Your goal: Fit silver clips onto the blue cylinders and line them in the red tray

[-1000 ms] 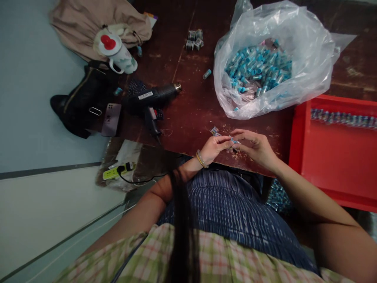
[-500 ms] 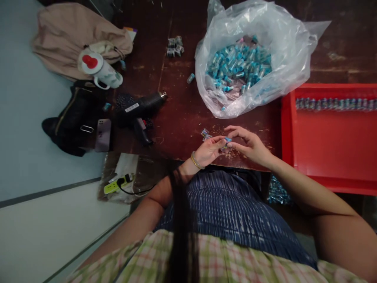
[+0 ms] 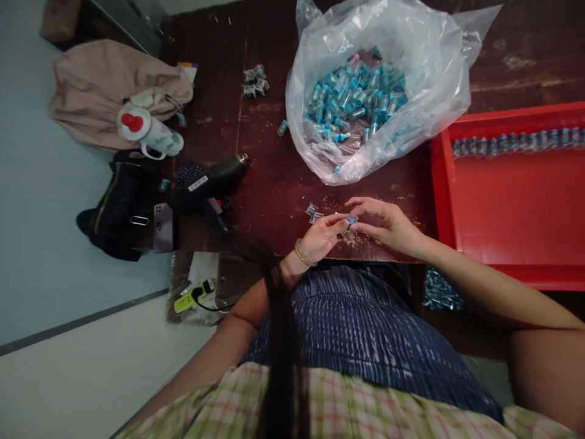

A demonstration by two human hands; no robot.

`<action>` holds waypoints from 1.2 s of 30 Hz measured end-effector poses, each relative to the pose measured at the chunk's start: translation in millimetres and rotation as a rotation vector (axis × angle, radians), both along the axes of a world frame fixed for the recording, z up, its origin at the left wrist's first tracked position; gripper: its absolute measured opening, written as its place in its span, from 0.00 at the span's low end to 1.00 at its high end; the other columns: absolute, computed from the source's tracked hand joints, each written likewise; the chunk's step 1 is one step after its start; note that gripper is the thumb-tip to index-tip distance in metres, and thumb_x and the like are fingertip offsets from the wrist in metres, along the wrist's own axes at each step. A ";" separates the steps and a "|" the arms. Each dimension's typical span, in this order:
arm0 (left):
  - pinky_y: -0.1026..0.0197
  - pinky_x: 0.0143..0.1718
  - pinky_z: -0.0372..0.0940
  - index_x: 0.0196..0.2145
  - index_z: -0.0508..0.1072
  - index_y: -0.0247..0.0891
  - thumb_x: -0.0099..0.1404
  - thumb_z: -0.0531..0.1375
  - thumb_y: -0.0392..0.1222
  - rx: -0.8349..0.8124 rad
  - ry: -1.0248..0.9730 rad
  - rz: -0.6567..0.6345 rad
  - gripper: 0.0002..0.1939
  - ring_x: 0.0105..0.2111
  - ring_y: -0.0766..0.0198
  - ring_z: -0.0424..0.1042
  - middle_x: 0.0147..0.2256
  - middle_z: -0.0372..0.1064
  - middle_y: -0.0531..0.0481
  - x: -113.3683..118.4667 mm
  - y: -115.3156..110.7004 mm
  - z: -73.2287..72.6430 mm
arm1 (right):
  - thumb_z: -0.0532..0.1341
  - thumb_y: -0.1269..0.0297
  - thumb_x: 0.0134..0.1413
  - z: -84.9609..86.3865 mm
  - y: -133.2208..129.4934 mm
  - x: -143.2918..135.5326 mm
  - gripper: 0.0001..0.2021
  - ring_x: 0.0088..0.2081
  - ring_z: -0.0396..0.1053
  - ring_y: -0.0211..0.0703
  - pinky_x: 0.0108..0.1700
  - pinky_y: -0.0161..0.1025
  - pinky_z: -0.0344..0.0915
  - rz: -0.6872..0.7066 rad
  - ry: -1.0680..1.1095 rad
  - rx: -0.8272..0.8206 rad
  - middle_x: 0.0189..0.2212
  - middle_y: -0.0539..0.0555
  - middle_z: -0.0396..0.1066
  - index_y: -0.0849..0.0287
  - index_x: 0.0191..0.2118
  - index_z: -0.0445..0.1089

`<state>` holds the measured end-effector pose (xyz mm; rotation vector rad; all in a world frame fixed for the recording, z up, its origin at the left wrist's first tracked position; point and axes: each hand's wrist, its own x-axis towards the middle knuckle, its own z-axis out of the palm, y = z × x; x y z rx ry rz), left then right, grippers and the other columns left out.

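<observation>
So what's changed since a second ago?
The camera view shifted, so the plastic bag, heat gun and red tray appear further left. The blue-capped piece seems slightly turned; left hand and right hand stay at it. Nothing was let go; those three stayed put.

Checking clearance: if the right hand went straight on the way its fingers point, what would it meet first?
The right hand would most likely meet the small blue-topped piece first, then the left hand holding it. Whether right hand and piece touch now is unclear, as depth is hard to judge.

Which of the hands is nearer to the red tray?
The right. The right hand is just left of the red tray; the left hand is farther left, past the right.
</observation>
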<state>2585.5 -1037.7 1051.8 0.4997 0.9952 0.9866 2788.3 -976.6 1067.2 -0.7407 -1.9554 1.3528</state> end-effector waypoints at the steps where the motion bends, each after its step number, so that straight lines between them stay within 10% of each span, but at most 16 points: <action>1: 0.58 0.41 0.69 0.36 0.83 0.36 0.56 0.81 0.47 0.021 0.016 -0.011 0.18 0.33 0.65 0.73 0.34 0.78 0.48 0.2 -0.1 0.7 | 0.69 0.55 0.65 -0.6 0.1 1.6 0.08 0.60 0.77 0.57 0.64 0.55 0.68 -0.017 -0.010 0.025 0.57 0.59 0.79 0.53 0.42 0.82; 12: 0.61 0.41 0.66 0.37 0.88 0.35 0.55 0.80 0.57 0.284 0.319 -0.042 0.22 0.34 0.65 0.72 0.34 0.80 0.48 1.8 0.5 15.4 | 0.68 0.55 0.68 -5.1 0.8 7.6 0.08 0.65 0.71 0.59 0.69 0.63 0.61 -0.002 0.012 0.127 0.62 0.57 0.78 0.50 0.42 0.83; 17: 0.61 0.40 0.68 0.47 0.86 0.37 0.51 0.83 0.54 0.243 0.174 -0.009 0.30 0.34 0.66 0.73 0.39 0.80 0.48 2.3 9.4 18.5 | 0.71 0.53 0.64 -3.6 -3.3 5.3 0.17 0.69 0.68 0.57 0.73 0.59 0.61 -0.137 0.106 -0.017 0.64 0.59 0.74 0.50 0.55 0.76; 25: 0.62 0.38 0.71 0.59 0.79 0.38 0.60 0.77 0.62 0.242 0.167 -0.061 0.37 0.34 0.64 0.77 0.40 0.81 0.46 27.1 12.0 22.1 | 0.73 0.47 0.61 3.5 -5.7 26.4 0.15 0.50 0.76 0.49 0.60 0.51 0.75 -0.119 0.215 -0.418 0.52 0.53 0.78 0.50 0.44 0.74; 29: 0.61 0.43 0.73 0.55 0.81 0.38 0.65 0.74 0.61 0.231 0.444 -0.015 0.29 0.41 0.59 0.80 0.43 0.83 0.44 13.3 10.4 20.9 | 0.74 0.47 0.57 -18.2 56.5 119.1 0.18 0.44 0.77 0.44 0.54 0.46 0.76 -0.446 0.224 -0.354 0.44 0.51 0.79 0.50 0.45 0.74; 36: 0.57 0.44 0.74 0.50 0.83 0.41 0.50 0.78 0.67 0.056 0.818 0.228 0.38 0.41 0.55 0.80 0.42 0.85 0.48 -59.5 14.5 11.4 | 0.65 0.62 0.60 -71.5 147.1 373.6 0.08 0.40 0.74 0.47 0.53 0.49 0.70 -1.580 -0.332 -0.230 0.35 0.59 0.80 0.54 0.29 0.71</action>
